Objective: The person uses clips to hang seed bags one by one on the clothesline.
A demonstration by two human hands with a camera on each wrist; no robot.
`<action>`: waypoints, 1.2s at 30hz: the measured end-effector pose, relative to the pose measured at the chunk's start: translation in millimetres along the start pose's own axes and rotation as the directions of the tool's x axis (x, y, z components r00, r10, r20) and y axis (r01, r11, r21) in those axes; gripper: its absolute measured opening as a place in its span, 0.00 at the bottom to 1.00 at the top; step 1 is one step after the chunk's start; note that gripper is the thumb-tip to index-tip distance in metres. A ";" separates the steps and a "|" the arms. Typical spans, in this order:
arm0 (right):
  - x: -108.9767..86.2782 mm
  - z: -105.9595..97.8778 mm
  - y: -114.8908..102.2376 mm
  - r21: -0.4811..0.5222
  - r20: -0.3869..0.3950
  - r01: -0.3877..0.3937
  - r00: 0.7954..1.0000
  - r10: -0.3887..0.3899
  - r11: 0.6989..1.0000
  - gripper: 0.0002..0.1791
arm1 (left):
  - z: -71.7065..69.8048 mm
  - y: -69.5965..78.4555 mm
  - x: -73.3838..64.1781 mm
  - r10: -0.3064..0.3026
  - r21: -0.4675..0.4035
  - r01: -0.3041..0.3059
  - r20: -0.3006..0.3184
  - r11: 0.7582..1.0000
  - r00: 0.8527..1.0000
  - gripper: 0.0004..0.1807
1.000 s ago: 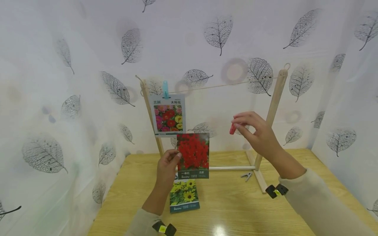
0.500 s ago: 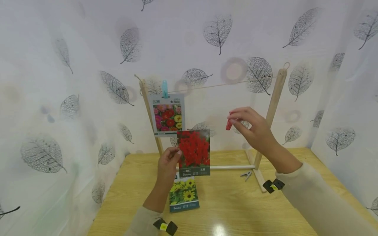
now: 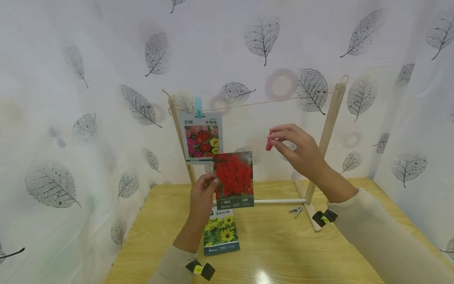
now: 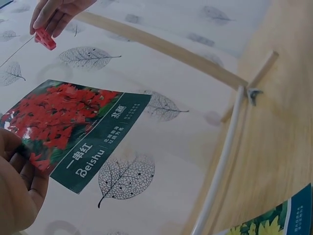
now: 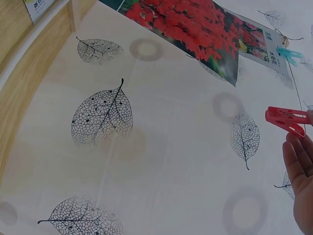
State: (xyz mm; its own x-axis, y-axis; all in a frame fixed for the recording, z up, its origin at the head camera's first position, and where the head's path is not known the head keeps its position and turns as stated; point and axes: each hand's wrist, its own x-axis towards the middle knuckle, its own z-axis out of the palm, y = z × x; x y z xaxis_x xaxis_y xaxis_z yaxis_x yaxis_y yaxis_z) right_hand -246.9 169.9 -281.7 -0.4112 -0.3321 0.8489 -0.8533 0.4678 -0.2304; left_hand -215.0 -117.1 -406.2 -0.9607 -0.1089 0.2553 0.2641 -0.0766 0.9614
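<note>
My left hand (image 3: 203,193) pinches the left edge of a seed packet (image 3: 234,177) printed with red flowers, held upright below the string. In the left wrist view the thumb and fingers grip this packet (image 4: 68,127) at its edge. My right hand (image 3: 299,148) pinches a red clothespin (image 3: 269,142) between thumb and fingertips, to the right of and above the packet. The right wrist view shows the clothespin (image 5: 286,118) with its nose pointing away from the fingers. A second seed packet (image 3: 202,140) with mixed flowers hangs from the string (image 3: 255,103) by a blue clothespin (image 3: 198,106).
A wooden frame with a left post (image 3: 177,126) and a right post (image 3: 330,118) carries the string. A yellow-flower packet (image 3: 221,236) lies on the table (image 3: 283,252). A grey clothespin (image 3: 296,212) lies by the frame's right foot (image 3: 312,219). A leaf-patterned curtain (image 3: 106,59) surrounds the table.
My left hand has raised the red-flower packet slightly. My right hand has moved left and up with the red clothespin, closer to the packet's top and the string.
</note>
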 end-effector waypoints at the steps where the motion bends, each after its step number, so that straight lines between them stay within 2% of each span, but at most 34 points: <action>1: 1.0 0.7 -0.5 0.003 -0.001 0.004 1.000 -0.004 1.000 0.14 | 0.4 1.1 0.2 0.001 -0.004 -0.001 0.000 1.000 1.000 0.12; 7: 5.7 3.1 -2.1 0.006 -0.001 0.019 1.000 -0.019 1.000 0.13 | 0.0 3.4 2.8 0.001 -0.031 -0.001 -0.001 1.000 1.000 0.11; 14: 13.7 4.4 -5.2 -0.008 -0.007 0.053 0.999 -0.054 0.999 0.14 | 0.1 6.5 4.2 0.043 -0.079 -0.042 0.010 0.996 0.999 0.11; 17: 18.5 4.6 -7.4 -0.014 -0.010 0.059 0.998 -0.059 0.998 0.13 | 0.4 8.1 5.0 0.044 -0.075 -0.043 0.009 0.996 0.999 0.10; 23: 27.8 3.6 -10.8 -0.031 -0.009 0.068 0.998 -0.069 0.997 0.11 | 0.7 10.6 7.0 0.040 -0.124 -0.036 0.025 0.992 0.999 0.11; 30: 36.7 1.3 -13.1 -0.039 -0.008 0.092 0.996 -0.093 0.995 0.12 | 1.6 12.9 8.7 0.047 -0.114 -0.044 0.024 0.992 0.999 0.11; 36: 42.2 1.4 -15.4 -0.038 -0.011 0.102 0.995 -0.103 0.994 0.11 | 0.8 14.0 10.4 0.055 -0.143 -0.050 0.031 0.988 0.998 0.10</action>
State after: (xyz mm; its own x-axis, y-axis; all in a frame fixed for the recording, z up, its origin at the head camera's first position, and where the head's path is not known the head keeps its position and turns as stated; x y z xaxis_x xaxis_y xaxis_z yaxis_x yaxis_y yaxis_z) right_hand -251.6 147.5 -243.0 -0.3178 -0.3696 0.8732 -0.8781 0.4620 -0.1241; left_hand -221.4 -118.5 -390.0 -0.9468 -0.0820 0.3111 0.3216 -0.2117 0.9229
